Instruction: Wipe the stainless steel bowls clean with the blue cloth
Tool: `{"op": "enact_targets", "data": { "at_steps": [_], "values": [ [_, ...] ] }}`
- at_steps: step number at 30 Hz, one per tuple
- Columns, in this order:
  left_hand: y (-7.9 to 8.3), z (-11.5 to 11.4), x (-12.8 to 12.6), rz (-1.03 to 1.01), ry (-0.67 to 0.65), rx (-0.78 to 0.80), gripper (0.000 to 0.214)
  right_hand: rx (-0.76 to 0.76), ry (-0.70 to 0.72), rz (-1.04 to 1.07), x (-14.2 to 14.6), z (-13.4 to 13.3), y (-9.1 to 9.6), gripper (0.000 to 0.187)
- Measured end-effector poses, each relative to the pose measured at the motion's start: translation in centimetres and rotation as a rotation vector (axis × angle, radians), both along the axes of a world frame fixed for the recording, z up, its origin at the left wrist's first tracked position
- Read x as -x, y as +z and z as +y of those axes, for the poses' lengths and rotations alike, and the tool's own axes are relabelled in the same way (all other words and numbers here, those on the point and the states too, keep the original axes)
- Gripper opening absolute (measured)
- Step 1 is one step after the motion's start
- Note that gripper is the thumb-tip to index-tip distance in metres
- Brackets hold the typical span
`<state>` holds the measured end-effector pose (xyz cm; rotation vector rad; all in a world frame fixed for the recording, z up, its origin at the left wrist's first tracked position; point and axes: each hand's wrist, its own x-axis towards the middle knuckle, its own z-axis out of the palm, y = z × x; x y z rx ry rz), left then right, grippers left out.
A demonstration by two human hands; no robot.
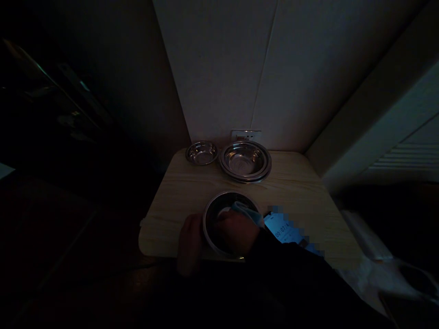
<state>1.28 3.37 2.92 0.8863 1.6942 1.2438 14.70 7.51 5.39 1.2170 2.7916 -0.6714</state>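
Observation:
A round metal bowl (214, 201) stands near the front edge of a small wooden-topped table (171, 201). My left hand (190, 244) is at the bowl's left side, its fingers against the outer wall and rim; darkness hides the fingertips. Inside the bowl is my right hand (238, 233), closed on a light blue cloth (247, 211) that sticks out above the knuckles. The fingers and the lower part of the cloth are hidden. Just right of the bowl lies a phone (279, 227) with a lit timer on its screen.
At the back of the table are a small metal bowl (202, 153) and a stack of larger metal bowls (245, 162). Behind them, a socket (245, 135) sits in the pale wall (219, 68). The room is very dim.

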Motion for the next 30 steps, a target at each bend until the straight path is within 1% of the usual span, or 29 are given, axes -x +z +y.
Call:
{"op": "enact_targets", "data": {
  "at_steps": [1,2,4,7,9,11,13,15,17,18,20,23,25,27,30],
  "values": [
    [0.3,0.5,0.1,0.026,-0.014,0.030,0.024,0.017,0.028,-0.002,-0.3,0.0,-0.1,0.023],
    [0.5,1.0,0.0,0.027,-0.057,0.051,0.024,0.030,0.041,-0.008,-0.4,0.1,-0.1,0.023],
    [0.5,1.5,-0.1,0.009,-0.103,0.047,0.026,0.040,0.041,-0.027,-0.3,0.4,-0.3,0.022],
    [-0.1,1.4,-0.5,-0.031,-0.127,-0.005,0.029,-0.022,-0.070,-0.044,0.7,1.1,-0.4,0.024],
    [-0.5,1.0,-0.6,-0.048,-0.104,-0.007,0.030,-0.074,-0.169,-0.057,1.3,1.4,-0.5,0.028],
    [-0.8,0.6,-0.7,-0.053,-0.064,0.004,0.031,-0.095,-0.211,-0.066,1.5,1.4,-0.4,0.030],
    [-1.0,0.5,-0.8,-0.030,-0.023,0.005,0.030,-0.067,-0.165,-0.064,1.2,1.2,-0.3,0.028],
    [-1.1,0.5,-0.9,-0.001,0.005,-0.007,0.028,-0.011,-0.073,-0.051,0.6,0.9,0.0,0.023],
    [-1.1,0.5,-1.0,-0.002,0.007,-0.022,0.028,0.034,-0.015,-0.040,0.2,0.8,0.2,0.019],
    [-1.1,0.5,-1.0,-0.012,-0.001,-0.024,0.029,0.043,-0.013,-0.038,0.1,0.8,0.3,0.019],
    [-1.1,0.3,-1.0,-0.028,-0.014,-0.011,0.031,0.027,-0.065,-0.032,0.4,1.2,0.2,0.020],
    [-1.1,0.0,-1.1,-0.025,-0.003,0.033,0.032,-0.032,-0.209,-0.005,1.3,1.8,-0.4,0.026],
    [-1.1,-0.2,-1.1,-0.032,0.017,0.030,0.032,-0.045,-0.284,0.024,1.6,1.9,-0.6,0.028],
    [-1.1,-0.3,-1.3,-0.047,0.037,0.022,0.034,-0.022,-0.293,0.060,1.5,1.6,-0.6,0.027],
    [-0.8,-0.3,-1.5,-0.084,0.050,0.042,0.036,0.072,-0.225,0.168,0.7,0.7,0.0,0.021]
  ]
}}
